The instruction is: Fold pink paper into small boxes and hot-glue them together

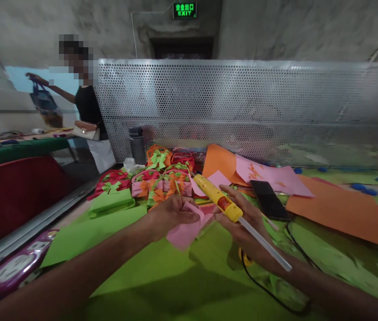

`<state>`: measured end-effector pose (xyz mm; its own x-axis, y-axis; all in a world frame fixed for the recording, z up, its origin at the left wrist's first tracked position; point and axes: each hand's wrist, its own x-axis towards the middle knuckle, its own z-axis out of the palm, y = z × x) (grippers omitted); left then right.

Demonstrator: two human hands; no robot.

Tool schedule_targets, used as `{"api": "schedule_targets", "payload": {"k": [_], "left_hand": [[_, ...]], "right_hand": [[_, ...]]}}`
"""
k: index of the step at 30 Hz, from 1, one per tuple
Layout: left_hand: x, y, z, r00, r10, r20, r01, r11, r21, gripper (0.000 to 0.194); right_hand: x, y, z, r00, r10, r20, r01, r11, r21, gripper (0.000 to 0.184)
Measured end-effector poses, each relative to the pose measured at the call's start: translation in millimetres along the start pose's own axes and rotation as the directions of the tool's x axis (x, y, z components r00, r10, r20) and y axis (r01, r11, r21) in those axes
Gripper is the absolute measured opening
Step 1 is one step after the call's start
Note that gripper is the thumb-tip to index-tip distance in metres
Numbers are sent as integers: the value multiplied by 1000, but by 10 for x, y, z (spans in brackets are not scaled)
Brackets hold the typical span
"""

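Note:
My left hand [172, 217] is closed on a folded piece of pink paper [185, 231], thumb on top. In my right hand [242, 223] is a yellow hot glue gun [220, 198], its nozzle pointing up and away to the left. A clear glue stick [265, 244] sticks out of its back end. The fingertips of my right hand come close to the pink paper's right edge; whether they touch it I cannot tell. Below both hands lies green paper [148, 285]. Behind them sit several small paper bags with bows [160, 185] in pink, orange, red and green.
A black phone [269, 200] and large orange sheets [342, 211] lie to the right. A black cord [269, 296] loops near my right forearm. A dark bottle [137, 145] stands before the perforated metal panel [242, 107]. At left, a person [88, 104] holds up a bag.

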<state>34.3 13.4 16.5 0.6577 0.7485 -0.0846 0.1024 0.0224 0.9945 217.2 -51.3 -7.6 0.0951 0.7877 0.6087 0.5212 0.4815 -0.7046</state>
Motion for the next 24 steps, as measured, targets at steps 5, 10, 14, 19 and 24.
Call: {"api": "schedule_targets", "payload": {"k": [5, 10, 14, 19, 24], "left_hand": [[-5, -26, 8, 999, -38, -36, 36, 998, -53, 32], [-36, 14, 100, 996, -22, -83, 22, 1000, 2, 33], [-62, 28, 166, 998, -27, -60, 27, 1000, 3, 35], [-54, -19, 175, 998, -36, -60, 38, 999, 26, 36], [-40, -79, 162, 998, -26, -59, 26, 1000, 5, 34]], "right_hand": [[29, -234, -28, 995, 97, 3, -96, 983, 155, 49], [13, -315, -62, 988, 122, 91, -140, 965, 221, 53], [-19, -232, -46, 993, 81, 88, -94, 982, 163, 51], [-36, -157, -26, 996, 67, 66, -65, 998, -27, 54], [-18, -96, -12, 995, 59, 77, -54, 996, -68, 56]]}}
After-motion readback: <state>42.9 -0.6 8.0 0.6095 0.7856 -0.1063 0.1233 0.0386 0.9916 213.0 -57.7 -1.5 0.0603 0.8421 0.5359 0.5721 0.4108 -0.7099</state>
